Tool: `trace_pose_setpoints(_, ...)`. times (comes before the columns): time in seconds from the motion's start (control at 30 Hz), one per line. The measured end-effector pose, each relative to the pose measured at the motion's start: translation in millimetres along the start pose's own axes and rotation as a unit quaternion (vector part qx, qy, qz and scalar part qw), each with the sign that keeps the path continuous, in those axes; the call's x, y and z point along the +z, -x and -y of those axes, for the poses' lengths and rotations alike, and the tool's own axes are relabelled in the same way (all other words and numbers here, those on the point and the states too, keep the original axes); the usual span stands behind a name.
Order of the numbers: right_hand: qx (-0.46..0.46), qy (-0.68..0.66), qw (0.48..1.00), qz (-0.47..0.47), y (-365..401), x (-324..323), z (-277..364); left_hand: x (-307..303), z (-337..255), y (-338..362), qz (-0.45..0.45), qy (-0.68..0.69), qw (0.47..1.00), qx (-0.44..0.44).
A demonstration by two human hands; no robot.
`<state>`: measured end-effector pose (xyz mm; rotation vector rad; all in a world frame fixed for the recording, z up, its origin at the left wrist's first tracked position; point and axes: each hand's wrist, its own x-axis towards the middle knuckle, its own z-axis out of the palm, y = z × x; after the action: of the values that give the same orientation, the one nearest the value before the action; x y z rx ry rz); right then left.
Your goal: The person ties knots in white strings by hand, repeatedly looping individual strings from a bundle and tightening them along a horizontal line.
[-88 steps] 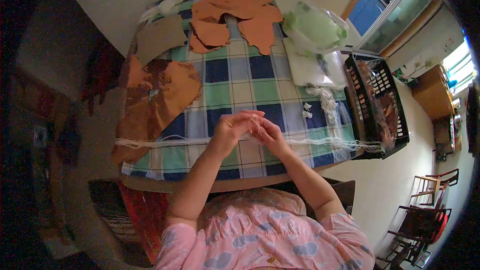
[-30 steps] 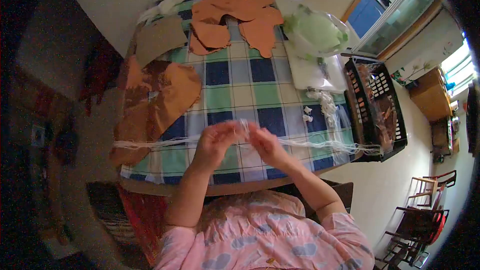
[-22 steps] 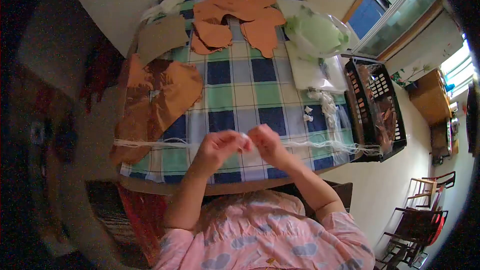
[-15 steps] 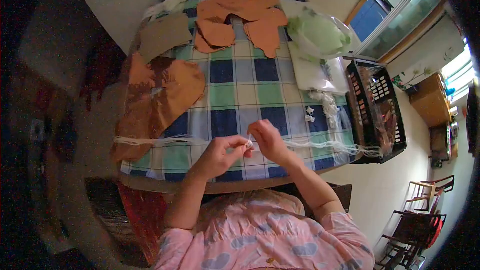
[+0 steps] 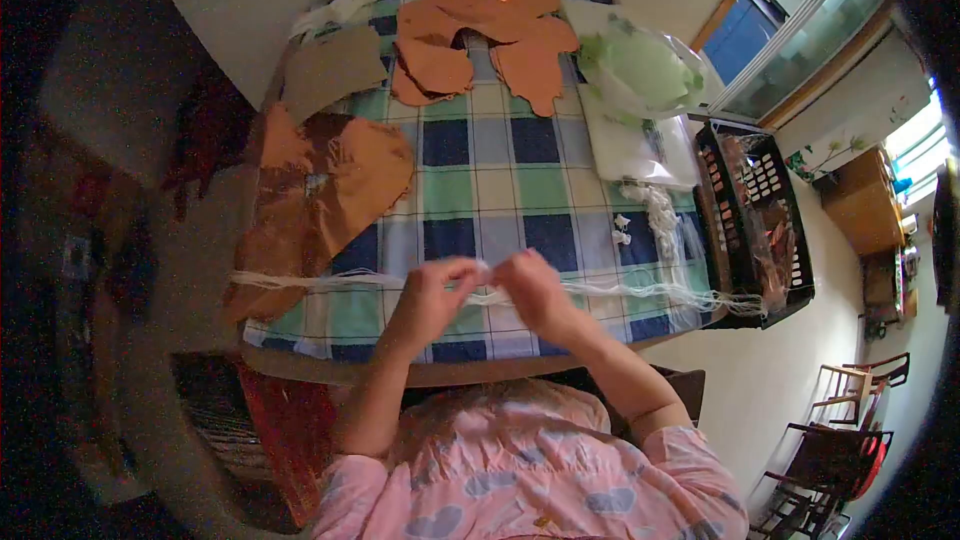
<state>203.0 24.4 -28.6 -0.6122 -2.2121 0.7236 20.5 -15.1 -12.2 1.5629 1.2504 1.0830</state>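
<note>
My left hand (image 5: pixel 434 295) and my right hand (image 5: pixel 535 290) meet above the near part of the checkered cloth (image 5: pixel 490 185). Both have their fingertips pinched on a small white piece (image 5: pixel 482 273), blurred and partly hidden by the fingers. Beneath my hands a bundle of long white strands (image 5: pixel 640 290) runs across the cloth from left to right. Small white pieces (image 5: pixel 621 230) and a white tangle (image 5: pixel 660 215) rest to the right of my hands.
Orange-brown pieces (image 5: pixel 365 175) lie at the left and more orange pieces (image 5: pixel 530 50) at the far side. A greenish plastic bag (image 5: pixel 640 70) sits far right, above a white sheet (image 5: pixel 635 145). A black basket (image 5: pixel 750 220) stands at the right edge.
My hands have shifted slightly: the left is raised and the fingertips are closer together, now blurred by motion. The white strands beneath them show more.
</note>
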Motion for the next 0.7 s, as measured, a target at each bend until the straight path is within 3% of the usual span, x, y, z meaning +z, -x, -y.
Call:
trace_pose_setpoints(0.07,0.039,0.002,0.997,-0.069,-9,-15,-1,-6,-12,8,0.164,0.206,0.962,-0.075)
trace_pose_setpoints(0.17,-0.004,-0.001,1.0,0.007,-5,-7,12,3,-31,2,-0.073,0.104,0.992,0.01)
trace_pose_setpoints(0.2,-0.025,-0.017,0.999,0.04,-4,-6,18,1,-27,1,-0.026,0.019,0.999,0.017)
trace_pose_setpoints(0.23,-0.044,-0.017,0.999,0.011,-5,-9,18,-2,-21,0,0.021,-0.066,0.997,0.025)
trace_pose_setpoints(0.27,0.008,-0.026,0.999,-0.028,-6,-13,16,-3,-18,-1,0.068,-0.15,0.986,0.033)
trace_pose_setpoints(0.33,0.114,-0.045,0.987,-0.107,-9,-22,11,-3,-33,8,0.068,0.124,0.99,0.009)
trace_pose_setpoints(0.37,0.076,0.018,0.996,-0.05,-8,-22,6,-1,-39,11,0.067,0.257,0.964,-0.003)
trace_pose_setpoints(0.43,0.07,-0.04,0.997,0.012,-5,-18,21,3,-36,-4,-0.036,0.016,0.995,0.094)
trace_pose_setpoints(0.47,0.065,-0.068,0.995,0.044,-5,-17,28,4,-34,-10,-0.088,-0.106,0.98,0.141)
trace_pose_setpoints(0.57,0.14,-0.08,0.986,-0.039,-7,-31,24,-6,-27,2,0.174,-0.006,0.984,0.021)
trace_pose_setpoints(0.6,0.172,-0.09,0.978,-0.073,-9,-32,21,-5,-32,5,0.114,0.064,0.991,0.014)
trace_pose_setpoints(0.67,0.148,-0.104,0.983,-0.018,-5,-28,26,2,-47,7,-0.005,0.201,0.98,0.0)
trace_pose_setpoints(0.7,0.136,-0.11,0.985,0.009,-2,-25,30,7,-39,-3,-0.034,0.125,0.99,0.051)
